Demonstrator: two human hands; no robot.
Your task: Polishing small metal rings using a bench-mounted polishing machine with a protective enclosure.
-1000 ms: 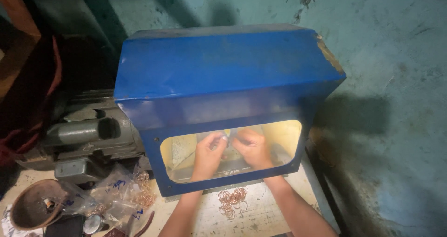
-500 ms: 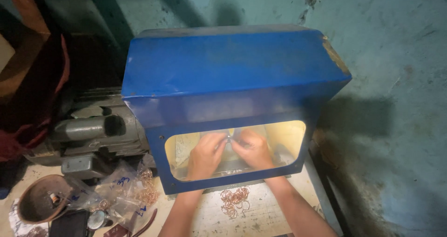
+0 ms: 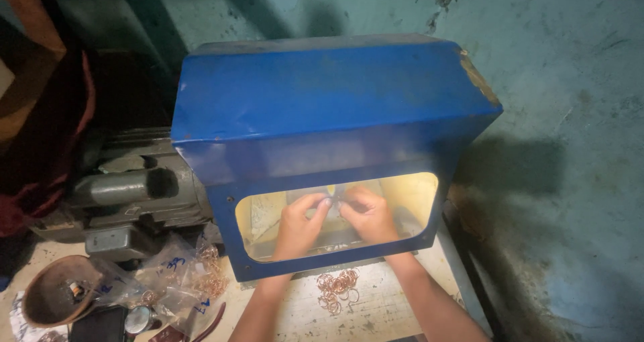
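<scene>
Both hands worked inside a blue metal hood through its lit window, at about six o'clock on the hood's front. The left hand and the right hand met fingertip to fingertip at the centre of the opening, pinching something small and pale between them; it was too tiny and too washed out by the yellow light to name, so what each grip closed on could not be told. A loose heap of copper rings lay on the bench just outside the window, at six o'clock from the hands, between the forearms. To nine o'clock sat a grey motor, with clear bags and a brown bowl below it. The step looked like fine work on one small piece under the lamp; any following move would call for a steady two-handed pinch.
</scene>
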